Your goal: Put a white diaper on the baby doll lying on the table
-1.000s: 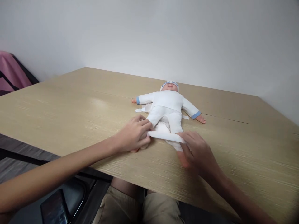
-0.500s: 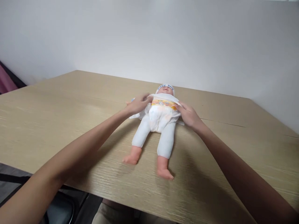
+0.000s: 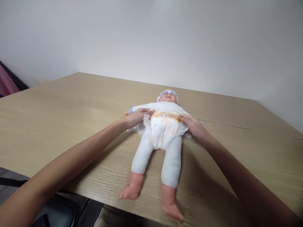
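A soft-bodied doll in a white cloth suit point(image 3: 145, 149) is laid on its back on a pale wood-grain table point(image 3: 59, 119), its head directed toward the plain white wall point(image 3: 151, 37) and its bare vinyl feet point(image 3: 133, 187) toward the near edge. A white disposable diaper with faint pastel prints point(image 3: 164, 132) is wrapped up between the doll's legs, and its front panel, marked by a printed orange band point(image 3: 167, 115), is spread across the belly. The panel's upper edge is grasped at one corner by the left hand point(image 3: 140, 116) and at the other by the right hand point(image 3: 194, 127). Beside each hip, a pale side tab is left lying outward near the table surface, unfastened. The head is covered by a white cap with blue lettering point(image 3: 168, 92). One doll arm, finished with a blue cuff point(image 3: 131, 110), is stretched past the left hand; the other is mostly hidden behind the right. At the far left, pink fabric point(image 3: 7, 82) is seen beyond the table.
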